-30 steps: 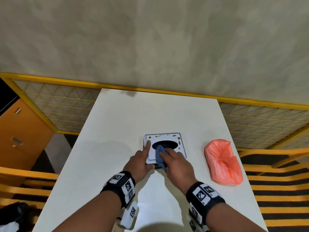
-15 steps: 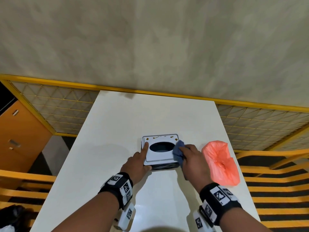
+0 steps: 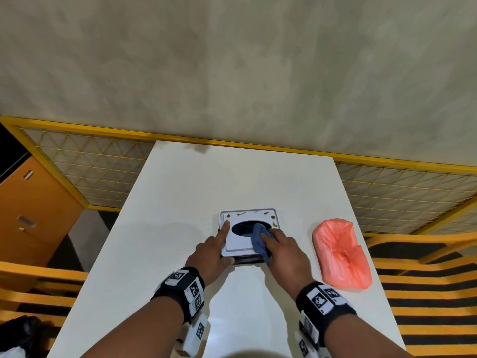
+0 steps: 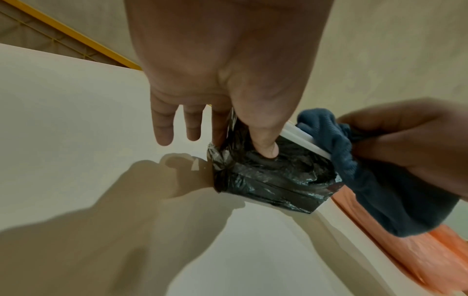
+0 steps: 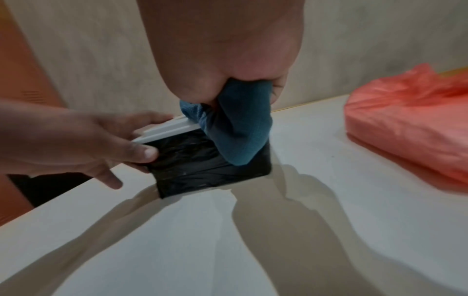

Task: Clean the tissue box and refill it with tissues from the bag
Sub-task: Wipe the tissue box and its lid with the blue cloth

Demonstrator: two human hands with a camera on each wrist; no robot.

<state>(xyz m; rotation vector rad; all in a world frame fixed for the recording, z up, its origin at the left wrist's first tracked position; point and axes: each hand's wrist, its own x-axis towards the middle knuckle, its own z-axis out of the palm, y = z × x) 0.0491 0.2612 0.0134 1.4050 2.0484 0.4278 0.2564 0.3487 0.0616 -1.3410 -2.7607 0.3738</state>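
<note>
The tissue box (image 3: pixel 238 245) stands mid-table, with a white lid, a dark oval opening and black wrapped sides (image 4: pixel 266 180). Brown stains (image 3: pixel 273 217) dot the lid's far edge. My left hand (image 3: pixel 210 254) grips the box's near left corner, index finger flat on the lid and thumb (image 4: pixel 264 148) pressing the front side. My right hand (image 3: pixel 284 251) clutches a bunched blue cloth (image 3: pixel 259 240) and presses it on the lid's right half, beside the opening. The cloth (image 5: pixel 238 130) hangs over the front edge. A tied orange plastic bag (image 3: pixel 340 254) lies to the right of the box.
The white table (image 3: pixel 180 228) is bare to the left of the box and beyond it. Yellow mesh railings (image 3: pixel 77 164) border the table's far end and sides. An orange cabinet (image 3: pixel 31 215) stands at the far left.
My right hand has slid the cloth from the lid's right edge back left onto the lid beside the opening. The left hand stays on the box's corner.
</note>
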